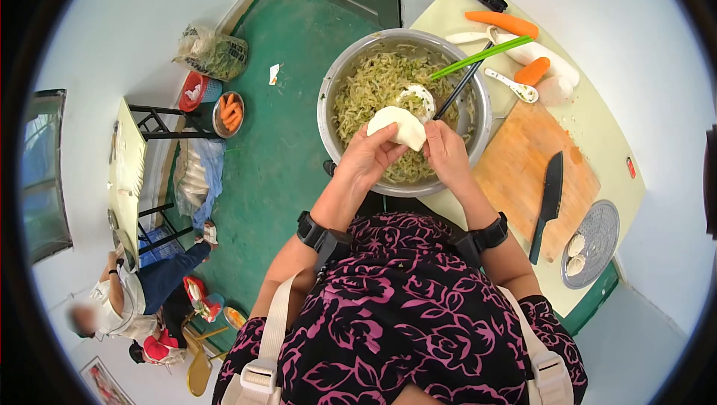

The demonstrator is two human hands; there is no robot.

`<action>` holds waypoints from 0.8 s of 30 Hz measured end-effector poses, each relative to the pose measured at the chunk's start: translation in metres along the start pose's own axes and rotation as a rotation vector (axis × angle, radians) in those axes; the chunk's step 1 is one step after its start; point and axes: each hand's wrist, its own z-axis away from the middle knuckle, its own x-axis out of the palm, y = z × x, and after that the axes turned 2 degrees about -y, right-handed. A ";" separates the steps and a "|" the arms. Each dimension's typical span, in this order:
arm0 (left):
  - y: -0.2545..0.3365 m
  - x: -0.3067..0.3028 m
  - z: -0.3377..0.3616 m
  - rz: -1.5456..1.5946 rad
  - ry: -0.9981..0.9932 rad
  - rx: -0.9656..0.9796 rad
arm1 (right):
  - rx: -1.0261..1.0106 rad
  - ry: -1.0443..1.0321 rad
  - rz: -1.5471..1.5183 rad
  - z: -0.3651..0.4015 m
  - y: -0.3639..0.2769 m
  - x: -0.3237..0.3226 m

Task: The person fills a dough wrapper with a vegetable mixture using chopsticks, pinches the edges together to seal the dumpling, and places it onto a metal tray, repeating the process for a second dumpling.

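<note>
- Holding a folded dough wrapper point(399, 127) between both hands, above the near half of the steel bowl point(328, 99)
- Clasping the wrapper's left end with the left hand point(371, 155), grip clenched on the dough and thumb lying across the top
- Pinching the wrapper's right end with the right hand point(446, 150), grip grasping the dough at the fingertips
- Lying with the long axis running left to right, spanning from one grip to the other, just ahead of both sets of fingers and touching each, so equally near either hand
- Hovering over the shredded green filling point(366, 88), with a white rounded piece point(418, 97) resting in it just beyond the wrapper; spoon or second wrapper, hard to tell
- Leaning on the bowl's right rim: green chopsticks point(482, 56) and a dark pair point(459, 90)
- Lying on the surface point(597, 132) to the right: cutting board point(523, 159), black knife point(551, 196), whole carrot point(502, 23), ceramic spoon point(511, 85), and a round perforated tray point(601, 218) carrying two dumplings point(575, 244)
- Crouching well apart at lower left, another person point(127, 300)
</note>
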 end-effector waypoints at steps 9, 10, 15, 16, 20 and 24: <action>-0.003 -0.006 -0.004 -0.030 0.000 0.078 | 0.187 -0.174 -0.324 0.004 -0.002 0.010; -0.002 -0.007 -0.002 -0.016 0.011 0.073 | 0.210 -0.205 -0.359 0.004 -0.003 0.009; -0.001 -0.007 0.000 0.013 0.042 0.075 | 0.218 -0.211 -0.340 0.008 -0.018 -0.005; -0.001 -0.008 0.000 0.020 0.040 0.080 | 0.230 -0.229 -0.341 0.007 -0.016 -0.004; -0.003 -0.009 -0.002 0.010 0.008 0.100 | 0.157 -0.232 -0.354 0.005 -0.005 0.006; 0.001 -0.004 0.007 -0.038 -0.022 0.046 | 0.103 -0.161 -0.390 0.002 -0.006 0.005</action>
